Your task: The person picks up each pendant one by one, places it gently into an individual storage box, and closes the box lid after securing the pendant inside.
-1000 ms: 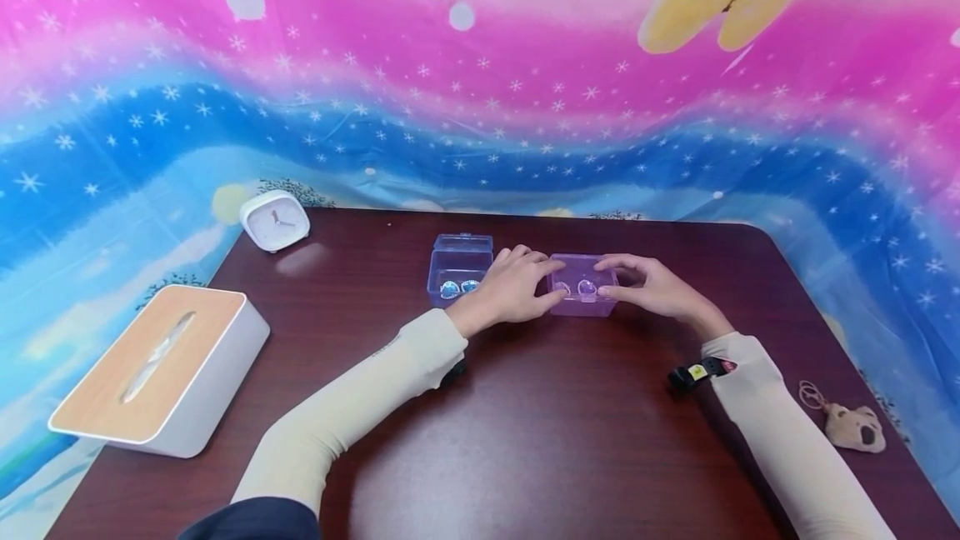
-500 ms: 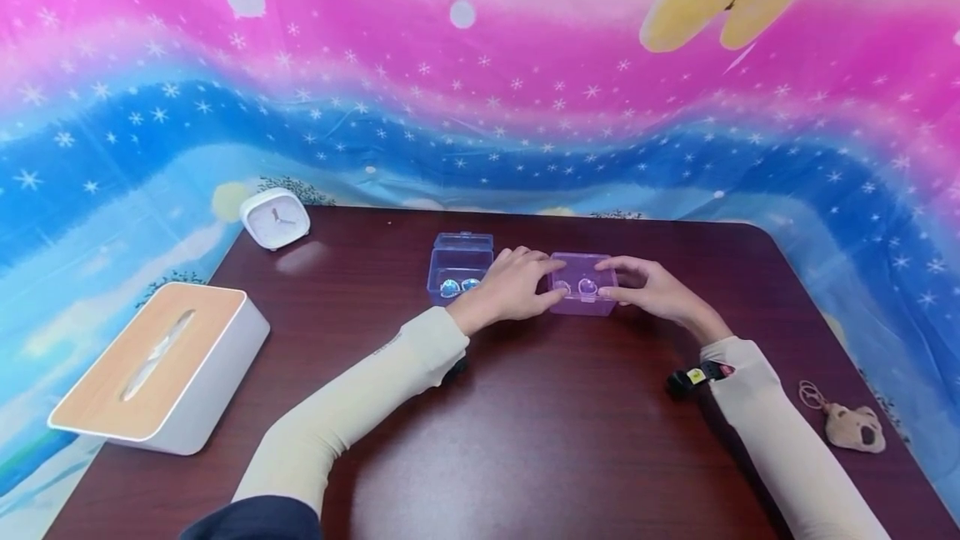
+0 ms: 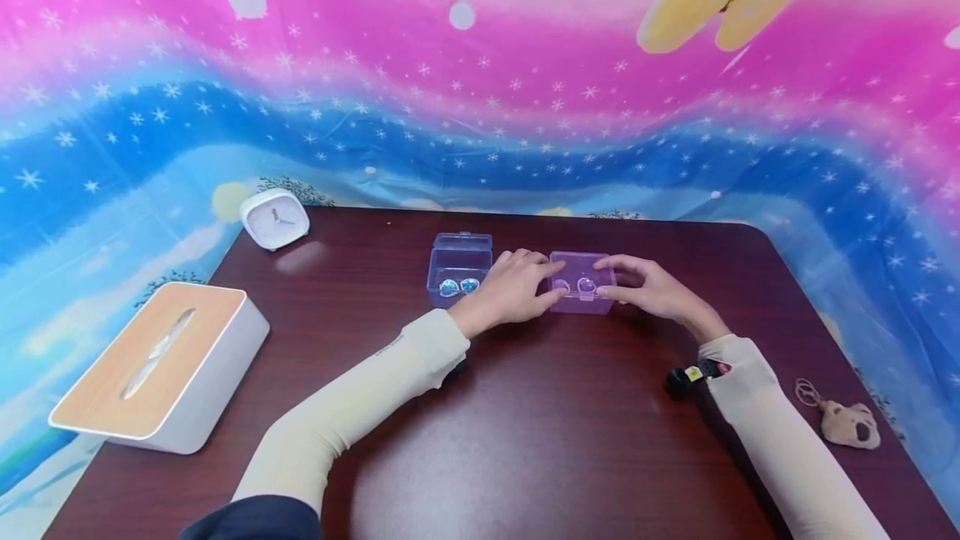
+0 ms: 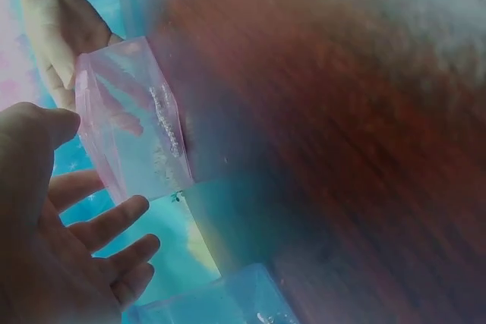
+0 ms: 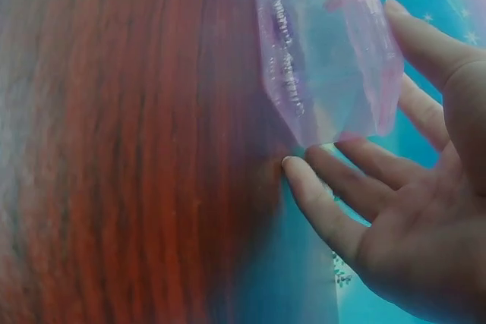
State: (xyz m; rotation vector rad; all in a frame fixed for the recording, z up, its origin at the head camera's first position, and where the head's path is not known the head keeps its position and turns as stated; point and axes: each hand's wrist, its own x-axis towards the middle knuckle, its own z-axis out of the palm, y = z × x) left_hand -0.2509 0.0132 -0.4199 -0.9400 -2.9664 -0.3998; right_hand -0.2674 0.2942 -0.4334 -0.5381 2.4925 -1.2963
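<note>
A see-through purple plastic box point(image 3: 582, 304) stands on the table between my hands, its lid apparently down, with two sparkly rings point(image 3: 586, 285) visible inside. My left hand point(image 3: 513, 288) holds its left end, thumb at the front and index finger toward the back. At the right end, my right hand point(image 3: 651, 288) holds it the same way. The wrist views show the purple box point(image 4: 129, 134) with thumbs on its upper edge and several fingers spread beside it. Left of my left hand, a see-through blue box point(image 3: 459, 261) has its lid up and two blue-stoned rings point(image 3: 469, 285) inside.
A white clock point(image 3: 275, 220) stands at the back left of the dark wooden table point(image 3: 525, 440). A tissue box with a wood-look top point(image 3: 150, 357) is at the left edge. A bear-shaped keychain point(image 3: 849, 423) lies at the right. Patterned cloth point(image 3: 480, 107) hangs behind.
</note>
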